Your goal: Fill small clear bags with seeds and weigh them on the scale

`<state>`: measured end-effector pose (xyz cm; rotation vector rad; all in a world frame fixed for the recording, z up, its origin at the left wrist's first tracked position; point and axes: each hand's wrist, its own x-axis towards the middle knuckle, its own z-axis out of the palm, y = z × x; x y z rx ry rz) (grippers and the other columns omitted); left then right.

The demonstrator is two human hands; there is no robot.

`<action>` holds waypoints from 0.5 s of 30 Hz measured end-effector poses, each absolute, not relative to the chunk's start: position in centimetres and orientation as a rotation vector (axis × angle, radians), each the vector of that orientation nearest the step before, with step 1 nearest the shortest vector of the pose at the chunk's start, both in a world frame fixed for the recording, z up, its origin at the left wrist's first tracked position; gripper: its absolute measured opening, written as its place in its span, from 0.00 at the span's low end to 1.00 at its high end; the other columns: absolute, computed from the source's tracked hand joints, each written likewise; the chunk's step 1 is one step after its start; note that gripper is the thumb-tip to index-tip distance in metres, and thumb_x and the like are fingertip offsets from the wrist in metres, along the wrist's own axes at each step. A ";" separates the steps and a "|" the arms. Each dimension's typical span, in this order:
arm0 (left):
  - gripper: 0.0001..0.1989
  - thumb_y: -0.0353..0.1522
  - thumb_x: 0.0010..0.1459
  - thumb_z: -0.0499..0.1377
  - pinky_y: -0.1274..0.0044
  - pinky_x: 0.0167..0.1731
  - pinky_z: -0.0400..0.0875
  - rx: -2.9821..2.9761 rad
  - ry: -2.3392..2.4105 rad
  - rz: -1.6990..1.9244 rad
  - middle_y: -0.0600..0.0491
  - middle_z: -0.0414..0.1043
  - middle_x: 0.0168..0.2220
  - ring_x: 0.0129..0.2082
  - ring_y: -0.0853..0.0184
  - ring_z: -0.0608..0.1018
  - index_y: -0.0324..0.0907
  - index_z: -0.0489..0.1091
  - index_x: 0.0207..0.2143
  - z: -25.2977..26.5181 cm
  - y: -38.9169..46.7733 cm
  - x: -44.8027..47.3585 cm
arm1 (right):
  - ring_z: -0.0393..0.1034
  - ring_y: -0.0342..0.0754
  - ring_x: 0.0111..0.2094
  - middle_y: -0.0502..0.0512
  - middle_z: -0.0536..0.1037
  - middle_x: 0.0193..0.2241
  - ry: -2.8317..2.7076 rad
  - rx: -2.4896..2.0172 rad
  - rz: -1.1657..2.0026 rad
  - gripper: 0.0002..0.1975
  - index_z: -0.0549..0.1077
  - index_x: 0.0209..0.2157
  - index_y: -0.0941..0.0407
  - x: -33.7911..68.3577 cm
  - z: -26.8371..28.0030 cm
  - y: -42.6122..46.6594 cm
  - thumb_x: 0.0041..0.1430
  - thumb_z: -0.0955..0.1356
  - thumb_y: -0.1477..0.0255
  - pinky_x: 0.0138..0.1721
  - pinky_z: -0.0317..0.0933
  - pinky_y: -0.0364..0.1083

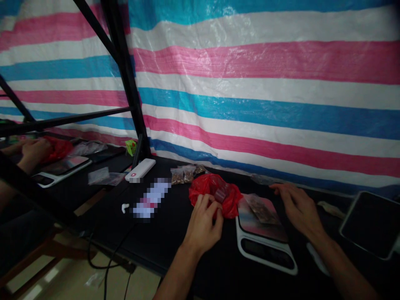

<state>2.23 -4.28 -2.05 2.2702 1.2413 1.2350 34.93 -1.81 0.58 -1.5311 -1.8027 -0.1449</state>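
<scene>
My left hand (204,223) is at the near edge of a crumpled red plastic bag (229,208), its fingers curled onto the plastic. Inside that bag's mouth lies a dark reddish, block-like thing (221,195) that I cannot make out. Right of the bag is a white kitchen scale (242,251); on its plate rests a small clear bag with brown contents (261,209). My right hand (298,206) hovers beyond the scale's right side, fingers stretched leftward, with nothing visible in them. Its fingertips are close to some flat clear plastic bags (261,179) along the back.
Small filled clear bags (183,175) stand behind the red bag. A white power bank (140,170), a blurred-out phone-like object (152,199) and a white earbud (125,207) lie left. A dark tablet-like slab (371,225) is far right. Beyond a black frame (125,79), another person's hands (34,152) work at another scale (62,173).
</scene>
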 end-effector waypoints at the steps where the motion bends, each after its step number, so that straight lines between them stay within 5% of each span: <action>1: 0.09 0.25 0.65 0.54 0.66 0.45 0.72 2.258 1.256 1.263 0.49 0.71 0.43 0.44 0.60 0.72 0.45 0.72 0.39 -2.1 -4.2 2.2 | 0.77 0.57 0.44 0.56 0.82 0.39 -1.832 -1.548 -0.151 0.21 0.78 0.46 0.50 34.5 0.6 -1.9 0.73 0.57 0.58 0.47 0.66 0.56; 6: 0.08 0.24 0.65 0.53 0.68 0.44 0.71 2.174 1.315 1.415 0.50 0.72 0.38 0.41 0.62 0.73 0.44 0.71 0.37 -2.1 -4.1 2.1 | 0.79 0.57 0.37 0.57 0.83 0.40 -1.865 -1.708 -0.101 0.25 0.68 0.62 0.53 32.3 1.5 -2.3 0.72 0.57 0.58 0.41 0.66 0.55; 15: 0.08 0.24 0.64 0.53 0.71 0.39 0.69 2.039 1.401 1.568 0.52 0.70 0.34 0.37 0.64 0.74 0.44 0.68 0.34 -2.6 -3.8 1.9 | 0.76 0.56 0.37 0.56 0.80 0.39 -1.988 -1.750 -0.217 0.26 0.66 0.64 0.52 30.0 1.8 -3.2 0.69 0.61 0.60 0.38 0.62 0.52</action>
